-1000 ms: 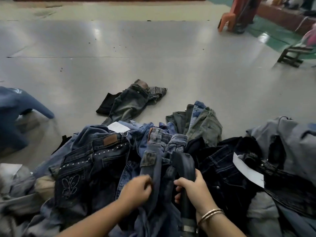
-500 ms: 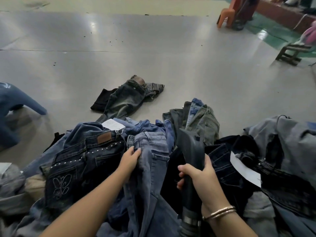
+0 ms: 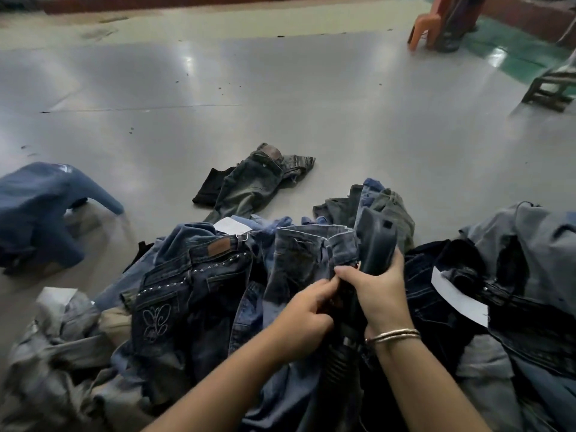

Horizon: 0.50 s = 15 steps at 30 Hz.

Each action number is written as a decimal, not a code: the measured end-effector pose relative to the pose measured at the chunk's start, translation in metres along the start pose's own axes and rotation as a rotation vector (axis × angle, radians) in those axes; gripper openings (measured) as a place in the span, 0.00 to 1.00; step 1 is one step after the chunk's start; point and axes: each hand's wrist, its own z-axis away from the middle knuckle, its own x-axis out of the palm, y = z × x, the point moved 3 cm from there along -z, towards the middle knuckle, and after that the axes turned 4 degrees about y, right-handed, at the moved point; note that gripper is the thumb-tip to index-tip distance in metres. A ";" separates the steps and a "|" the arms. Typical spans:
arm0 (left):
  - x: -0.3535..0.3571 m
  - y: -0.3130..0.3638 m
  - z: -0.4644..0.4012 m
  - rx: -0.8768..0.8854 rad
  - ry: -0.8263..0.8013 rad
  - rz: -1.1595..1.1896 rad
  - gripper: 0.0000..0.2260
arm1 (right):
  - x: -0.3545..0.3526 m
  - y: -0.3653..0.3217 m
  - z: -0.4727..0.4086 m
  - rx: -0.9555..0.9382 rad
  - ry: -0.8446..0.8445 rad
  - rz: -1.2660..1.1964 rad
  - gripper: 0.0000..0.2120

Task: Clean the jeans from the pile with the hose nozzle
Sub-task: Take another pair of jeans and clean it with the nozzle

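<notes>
A heap of jeans [image 3: 193, 294] covers the lower half of the view. On top lies a faded blue pair [image 3: 299, 254], waistband up. My right hand [image 3: 377, 288] grips the dark hose nozzle [image 3: 375, 241], whose flat head stands against that waistband. The ribbed hose [image 3: 339, 353] runs down below my wrist. My left hand [image 3: 307, 316] sits just left of the right one, fingers curled and pinching the faded jeans' cloth next to the nozzle.
One dark pair of jeans [image 3: 249, 182] lies alone on the grey floor [image 3: 280, 98] beyond the heap. A blue plastic stool [image 3: 40, 210] stands at the left. Grey garments [image 3: 530, 260] pile up at the right. An orange chair [image 3: 427, 23] and a wooden stool [image 3: 551, 88] stand far right.
My left hand moved from the waistband's left side down to beside my right hand. The nozzle rose toward the waistband. The faded jeans spread open.
</notes>
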 end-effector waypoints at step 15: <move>-0.045 0.012 0.012 0.410 0.022 -0.380 0.27 | -0.008 -0.049 0.004 -0.051 -0.363 -0.212 0.27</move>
